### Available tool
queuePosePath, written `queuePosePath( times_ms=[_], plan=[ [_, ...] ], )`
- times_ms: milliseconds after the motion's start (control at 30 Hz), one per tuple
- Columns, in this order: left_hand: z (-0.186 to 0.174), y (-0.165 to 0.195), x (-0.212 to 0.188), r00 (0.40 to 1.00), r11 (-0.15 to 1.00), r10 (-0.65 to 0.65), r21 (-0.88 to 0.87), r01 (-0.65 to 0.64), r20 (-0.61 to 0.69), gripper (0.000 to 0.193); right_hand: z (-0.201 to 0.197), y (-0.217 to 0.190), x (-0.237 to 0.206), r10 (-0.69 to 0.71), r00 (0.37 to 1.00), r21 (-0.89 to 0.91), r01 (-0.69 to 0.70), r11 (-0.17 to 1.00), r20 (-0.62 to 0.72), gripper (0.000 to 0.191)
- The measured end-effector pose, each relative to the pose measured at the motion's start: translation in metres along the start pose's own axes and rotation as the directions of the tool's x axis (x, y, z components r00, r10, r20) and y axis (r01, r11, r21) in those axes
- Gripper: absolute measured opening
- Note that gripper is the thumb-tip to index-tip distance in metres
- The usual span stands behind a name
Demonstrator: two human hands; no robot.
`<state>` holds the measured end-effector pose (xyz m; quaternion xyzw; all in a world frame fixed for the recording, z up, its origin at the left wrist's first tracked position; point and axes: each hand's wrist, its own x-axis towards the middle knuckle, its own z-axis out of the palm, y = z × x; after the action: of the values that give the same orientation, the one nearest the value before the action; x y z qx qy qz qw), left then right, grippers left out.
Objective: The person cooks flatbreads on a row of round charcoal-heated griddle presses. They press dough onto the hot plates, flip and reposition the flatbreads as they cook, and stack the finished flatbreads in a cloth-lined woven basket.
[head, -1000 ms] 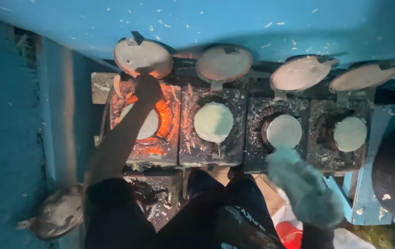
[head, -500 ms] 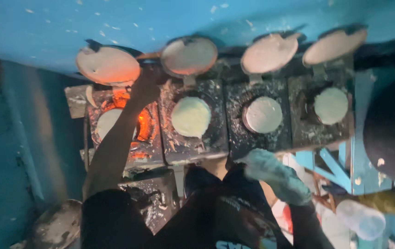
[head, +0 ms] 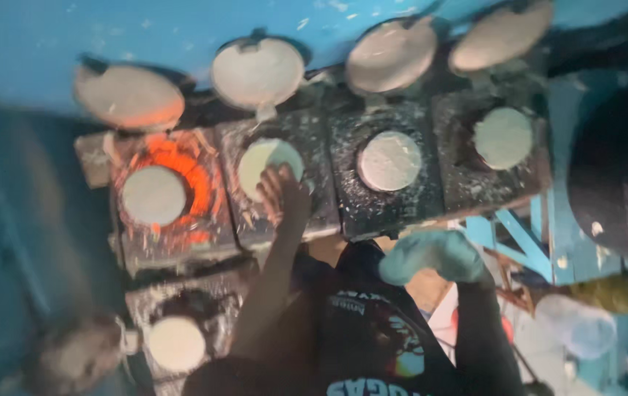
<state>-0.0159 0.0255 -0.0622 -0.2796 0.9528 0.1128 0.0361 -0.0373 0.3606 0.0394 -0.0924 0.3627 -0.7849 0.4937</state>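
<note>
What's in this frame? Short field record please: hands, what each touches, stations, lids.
left hand: bare, fingers on the pale disc of the second station from the left
right hand: in a teal glove, touching nothing visible
stations: four in a row, each with a pale disc
glowing station: far left, orange
lids: four round, raised behind
image: blurred

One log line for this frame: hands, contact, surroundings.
left hand: bare, on pale disc in second mould | right hand: in teal cloth, off the moulds | far-left mould: glowing orange | round lids: raised behind
</note>
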Motion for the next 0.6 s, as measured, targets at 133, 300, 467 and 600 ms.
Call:
queuePosePath(
  times_ms=[133, 300, 467, 600],
  plan=[
    [0.002, 0.006, -0.006, 0.985, 0.985, -0.037, -0.172, 0.008, -0.167, 0.051, -0.058, 0.022, 0.014, -0.026, 0.948, -0.039, 0.014, 0.999, -0.316, 0.049],
    [-0.015, -0.024, 0.003, 0.976, 0.759, -0.149, -0.651, 0.008, -0.162, 0.028, -0.097, 0.023, 0.012, 0.286, 0.958, -0.104, -0.282, 0.954, 0.030, 0.049],
    [-0.060, -0.109, -0.003, 0.966, 0.110, -0.257, -0.993, 0.037, 0.007, 0.019, -0.069, 0.007, 0.034, 0.126, 0.969, -0.004, -0.129, 0.992, -0.213, 0.051],
    [-0.144, -0.182, -0.055, 0.923, -0.089, -0.381, -0.993, -0.083, -0.043, 0.018, -0.044, 0.004, 0.080, 0.444, 0.888, 0.142, -0.427, 0.893, -0.122, 0.066]
  ],
)
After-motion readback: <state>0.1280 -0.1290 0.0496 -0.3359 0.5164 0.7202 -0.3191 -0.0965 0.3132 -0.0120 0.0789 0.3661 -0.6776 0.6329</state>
